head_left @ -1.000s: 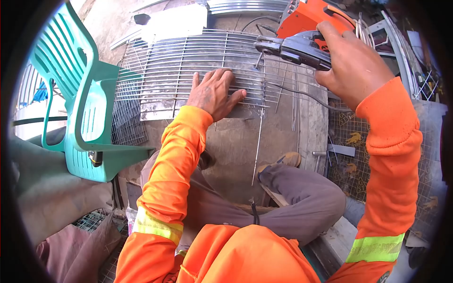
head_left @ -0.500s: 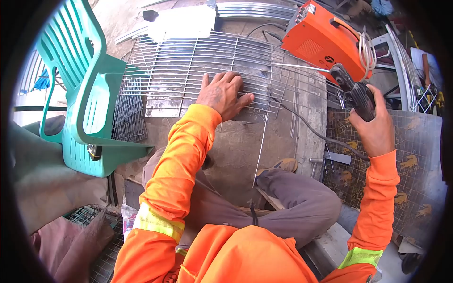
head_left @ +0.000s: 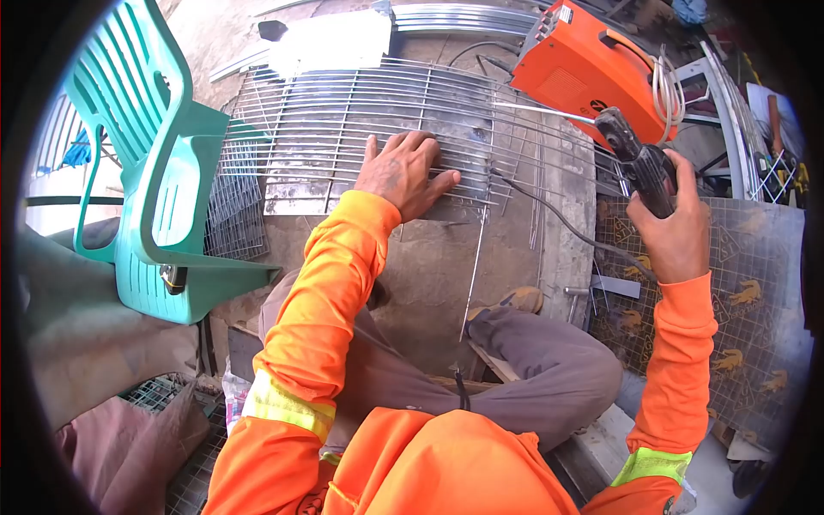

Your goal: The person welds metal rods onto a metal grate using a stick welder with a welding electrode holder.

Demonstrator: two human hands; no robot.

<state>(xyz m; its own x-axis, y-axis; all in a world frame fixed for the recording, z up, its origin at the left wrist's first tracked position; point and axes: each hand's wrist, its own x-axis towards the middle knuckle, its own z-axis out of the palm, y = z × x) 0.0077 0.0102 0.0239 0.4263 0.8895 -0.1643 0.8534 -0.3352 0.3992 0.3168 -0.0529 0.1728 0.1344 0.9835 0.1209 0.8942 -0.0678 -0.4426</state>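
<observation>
Left hand spread on wire grid, right hand gripping a black clamp-headed tool.
From where I stand: left hand point(head_left: 405, 178) palm down, fingers apart, resting over the near edge of the wire grid point(head_left: 345, 112), which lies low in front of the seated person, a metal sheet point(head_left: 296, 209) beneath. Right hand point(head_left: 676, 219) closed round the black clamp-headed tool point(head_left: 642, 163), held off to the grid's right. A pale thin rod point(head_left: 549, 111) runs from the tool's head leftward across the grid's right end; cannot tell if its tip touches. Orange machine point(head_left: 566, 73) just beyond the tool, pale coiled cable point(head_left: 668, 94) at its end. Dark cable point(head_left: 571, 221) curves from the grid's edge toward the right wrist. Green plastic chair point(head_left: 176, 197) left of the grid.
</observation>
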